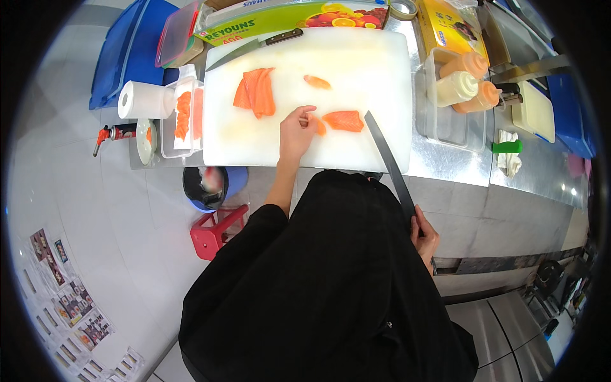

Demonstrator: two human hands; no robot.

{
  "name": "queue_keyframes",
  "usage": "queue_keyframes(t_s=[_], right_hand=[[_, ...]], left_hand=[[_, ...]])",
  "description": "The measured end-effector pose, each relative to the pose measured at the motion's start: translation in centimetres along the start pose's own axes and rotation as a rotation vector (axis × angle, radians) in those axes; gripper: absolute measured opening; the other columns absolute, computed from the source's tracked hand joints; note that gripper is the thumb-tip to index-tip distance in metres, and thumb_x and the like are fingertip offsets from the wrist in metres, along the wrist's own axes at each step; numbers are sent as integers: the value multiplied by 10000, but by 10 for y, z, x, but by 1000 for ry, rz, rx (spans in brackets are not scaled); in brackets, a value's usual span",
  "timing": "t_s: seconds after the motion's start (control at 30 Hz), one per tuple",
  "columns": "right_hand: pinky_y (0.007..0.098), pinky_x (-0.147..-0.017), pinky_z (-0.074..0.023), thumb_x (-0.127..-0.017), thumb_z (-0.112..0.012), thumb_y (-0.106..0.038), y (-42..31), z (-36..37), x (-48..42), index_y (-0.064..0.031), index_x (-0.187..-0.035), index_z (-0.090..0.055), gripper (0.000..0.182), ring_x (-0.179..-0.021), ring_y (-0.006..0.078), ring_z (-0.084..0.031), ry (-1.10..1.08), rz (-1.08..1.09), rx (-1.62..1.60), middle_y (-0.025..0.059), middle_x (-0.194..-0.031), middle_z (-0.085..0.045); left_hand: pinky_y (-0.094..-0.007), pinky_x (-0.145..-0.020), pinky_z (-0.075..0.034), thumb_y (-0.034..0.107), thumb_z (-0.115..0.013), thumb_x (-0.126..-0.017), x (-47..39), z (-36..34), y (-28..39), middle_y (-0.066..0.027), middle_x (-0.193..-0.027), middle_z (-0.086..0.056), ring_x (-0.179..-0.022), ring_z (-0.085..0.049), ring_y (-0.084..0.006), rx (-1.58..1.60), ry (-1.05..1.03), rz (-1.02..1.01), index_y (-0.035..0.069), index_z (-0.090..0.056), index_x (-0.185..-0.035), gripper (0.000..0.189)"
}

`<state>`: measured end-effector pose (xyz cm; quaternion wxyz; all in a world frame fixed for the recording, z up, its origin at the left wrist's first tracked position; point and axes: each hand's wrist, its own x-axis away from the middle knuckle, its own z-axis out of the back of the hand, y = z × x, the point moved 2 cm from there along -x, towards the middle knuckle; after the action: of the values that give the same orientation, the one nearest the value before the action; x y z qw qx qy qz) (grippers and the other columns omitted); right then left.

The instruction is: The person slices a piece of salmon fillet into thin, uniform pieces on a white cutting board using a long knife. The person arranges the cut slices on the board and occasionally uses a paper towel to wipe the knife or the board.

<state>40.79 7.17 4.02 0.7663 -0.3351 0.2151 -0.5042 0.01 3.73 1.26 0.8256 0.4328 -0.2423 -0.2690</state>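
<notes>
My left hand [297, 131] is over the white cutting board [382, 62], its curled fingers at a thin salmon slice [320, 127] that they partly hide. Just right of that slice lies a salmon block [343, 121]. My right hand [425, 236] grips a long slicing knife [389, 157] near the board's front edge. The knife's blade reaches up over the board, with the tip just right of the block. A single salmon slice [317, 82] lies higher on the board. Larger salmon pieces [256, 93] rest at the left, one overlapping another.
A second knife [260, 45] lies along the board's back left edge. Left stand a plastic container [167, 138] with salmon, a paper roll [143, 99] and a blowtorch [117, 132]. Right, sauce bottles [457, 88] stand in a clear tub [458, 136]. Below is a bin [238, 184].
</notes>
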Motion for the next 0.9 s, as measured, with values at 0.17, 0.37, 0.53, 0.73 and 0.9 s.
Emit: queue_keyframes(t_s=[0.17,0.37,0.53,0.73,0.9], right_hand=[[323,-639,-514,-957,-657,-55,-11,-3,-13,-96,-1248,-719,300,-667,243,-680,-36,-65,13,193,-839,-705],[355,-692,-532,-973,-646,-127,-22,-30,-48,-156,-1242,-728,283,-751,326,-711,-78,-32,-38,213,-909,-715],[396,-718,-538,-984,-628,-187,-49,-61,-79,-212,-1253,-723,286,-786,369,-695,-144,49,-3,191,-911,-721],[446,-677,-523,-982,-615,-200,-67,-87,-111,-218,-1235,-728,278,-747,373,-677,-168,121,61,173,-844,-710],[405,-701,-528,-979,-623,-192,-78,-83,-123,-189,-1229,-732,273,-752,346,-688,-250,84,127,177,-851,-708]], left_hand=[[-264,-730,-581,65,-673,-928,-37,-13,12,-84,-1005,-722,-804,-720,-162,308,42,-119,-12,-713,-1094,188],[-397,-827,-525,152,-731,-895,-62,-18,13,-118,-953,-663,-918,-651,-277,-269,306,-245,12,-751,-1015,185],[-415,-908,-455,204,-679,-933,-52,-5,-15,-112,-976,-660,-987,-591,-302,-314,529,-267,64,-740,-1104,230],[-436,-1022,-401,196,-608,-969,32,-36,-8,-159,-1319,-603,-1203,-543,-328,-228,188,-442,38,-688,-1232,317],[-504,-1174,-248,243,-492,-1026,56,-53,-13,-224,-1564,-390,-1475,-302,-400,-374,221,-345,-42,-458,-1453,514]])
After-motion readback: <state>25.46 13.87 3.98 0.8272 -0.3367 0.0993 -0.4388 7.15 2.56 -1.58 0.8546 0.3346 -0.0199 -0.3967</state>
